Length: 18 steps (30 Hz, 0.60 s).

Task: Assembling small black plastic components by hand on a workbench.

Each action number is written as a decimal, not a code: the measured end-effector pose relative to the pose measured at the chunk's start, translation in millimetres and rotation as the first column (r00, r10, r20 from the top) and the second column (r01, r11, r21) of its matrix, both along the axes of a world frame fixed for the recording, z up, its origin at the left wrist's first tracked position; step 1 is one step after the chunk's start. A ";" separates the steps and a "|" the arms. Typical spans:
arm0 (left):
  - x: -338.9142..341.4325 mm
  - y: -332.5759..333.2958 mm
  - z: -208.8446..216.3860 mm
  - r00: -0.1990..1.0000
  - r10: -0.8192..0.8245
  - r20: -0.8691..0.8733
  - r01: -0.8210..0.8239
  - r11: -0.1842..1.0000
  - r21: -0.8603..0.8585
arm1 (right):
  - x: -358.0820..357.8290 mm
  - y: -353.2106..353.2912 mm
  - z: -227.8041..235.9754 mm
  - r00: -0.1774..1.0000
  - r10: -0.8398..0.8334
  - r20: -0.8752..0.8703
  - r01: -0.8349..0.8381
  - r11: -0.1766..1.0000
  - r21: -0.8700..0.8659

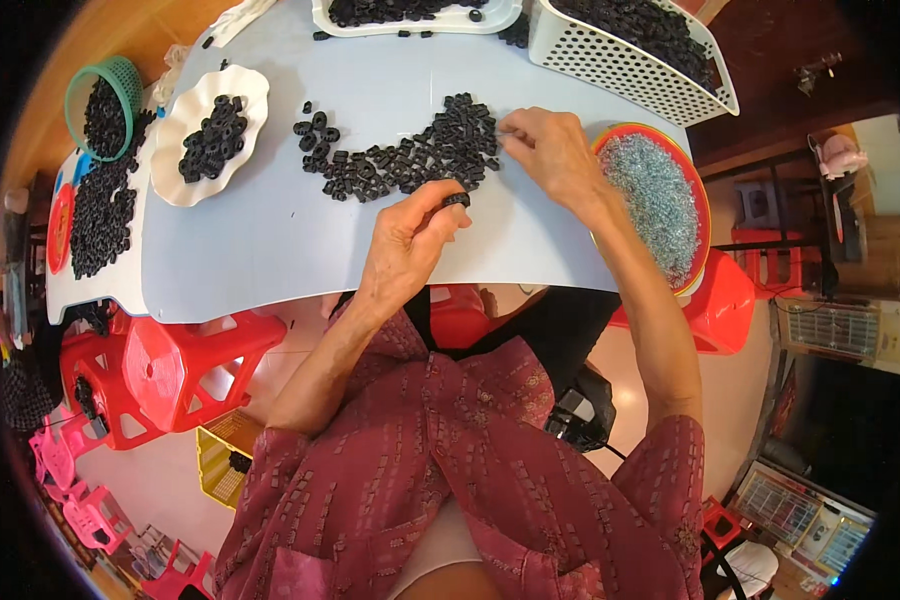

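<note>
My left hand [407, 240] is closed, pinching a small black ring-like plastic part [456, 200] between thumb and fingers at the near side of the heap. Spread in a curve over the pale table [270, 250] lies a heap of small black plastic parts [390, 168]. By the heap's right end, my right hand [555, 155] has its thumb and fingertips pressed together; whatever they hold is too small to make out. Beside my right forearm stands a round red basin [708, 215] full of small, shiny bluish-clear pieces [655, 200].
A white scalloped dish [175, 185] of black rings stands left. Farther left are a green basket [73, 105] and more black parts [100, 220]. A white tray [420, 28] and a perforated white basket [610, 62] hold black parts at the back. Red stools [175, 370] stand below the table.
</note>
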<state>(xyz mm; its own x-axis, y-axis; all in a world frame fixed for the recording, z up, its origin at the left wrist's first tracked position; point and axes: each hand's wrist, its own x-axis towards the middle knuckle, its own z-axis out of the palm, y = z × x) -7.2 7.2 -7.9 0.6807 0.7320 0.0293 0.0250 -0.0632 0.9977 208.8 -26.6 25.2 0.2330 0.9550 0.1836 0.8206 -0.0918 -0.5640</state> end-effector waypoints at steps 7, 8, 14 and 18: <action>-3.6 6.9 0.9 0.993 0.000 0.121 0.011 0.996 -0.094 | -6.9 8.7 7.0 0.973 0.037 0.226 -0.015 0.995 -0.102; -3.8 7.2 0.7 0.988 0.006 0.152 0.015 0.991 -0.137 | -8.1 9.1 7.3 0.970 0.037 0.241 -0.010 0.993 -0.114; -5.0 9.7 -5.0 0.973 0.004 0.232 0.049 0.974 -0.222 | -7.9 10.8 1.7 0.959 0.000 0.282 0.030 0.994 -0.105; -6.3 10.4 -7.1 0.966 -0.008 0.258 0.072 0.968 -0.240 | -23.0 0.0 2.6 0.994 -0.096 0.046 0.095 0.995 0.028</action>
<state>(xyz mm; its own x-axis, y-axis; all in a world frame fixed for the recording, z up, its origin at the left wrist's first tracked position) -13.6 17.6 -15.0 0.7027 0.7109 0.0280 -0.2282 0.1880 0.9553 185.8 -26.5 27.8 0.3136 0.9235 0.2208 0.8344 -0.1571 -0.5283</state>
